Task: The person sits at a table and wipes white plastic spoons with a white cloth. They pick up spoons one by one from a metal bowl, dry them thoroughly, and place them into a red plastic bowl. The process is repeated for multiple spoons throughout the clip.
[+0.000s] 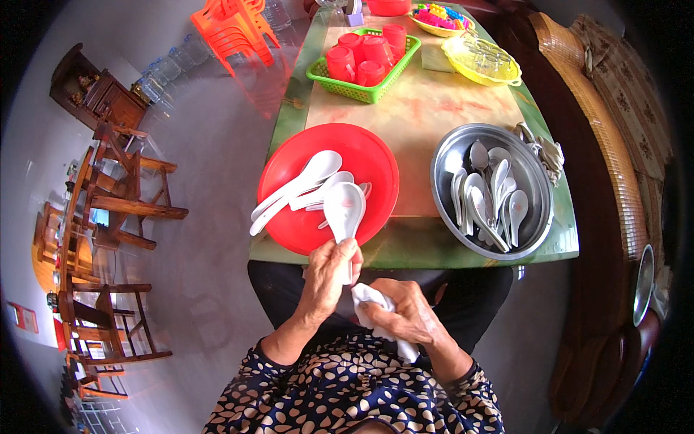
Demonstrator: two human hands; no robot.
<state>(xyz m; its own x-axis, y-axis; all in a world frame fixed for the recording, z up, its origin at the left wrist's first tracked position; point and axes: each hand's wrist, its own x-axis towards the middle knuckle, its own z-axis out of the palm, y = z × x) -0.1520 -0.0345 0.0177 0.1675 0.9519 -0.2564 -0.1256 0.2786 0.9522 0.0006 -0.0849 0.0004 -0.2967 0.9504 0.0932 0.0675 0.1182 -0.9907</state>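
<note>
My left hand (324, 284) is closed round the handle of a white soup spoon (345, 207), its bowl tilted up over the near edge of a red basin (383, 170). Several more white spoons (318, 168) lie in that basin, some with handles over its left rim. Bunched in my right hand (410, 312) is a white cloth (373, 297), close beside the spoon's handle end. To the right stands a round metal bowl (536, 230) holding several white spoons (517, 210) and at least one metal spoon (478, 155).
Farther back on the table (405, 116) are a green basket (376, 92) of red cups (367, 52), a yellow basket (506, 76) and a basket of colourful pieces (439, 16). A crumpled cloth (547, 153) touches the metal bowl's right side. Wooden chairs (119, 202) stand left, a wooden bench (614, 145) right.
</note>
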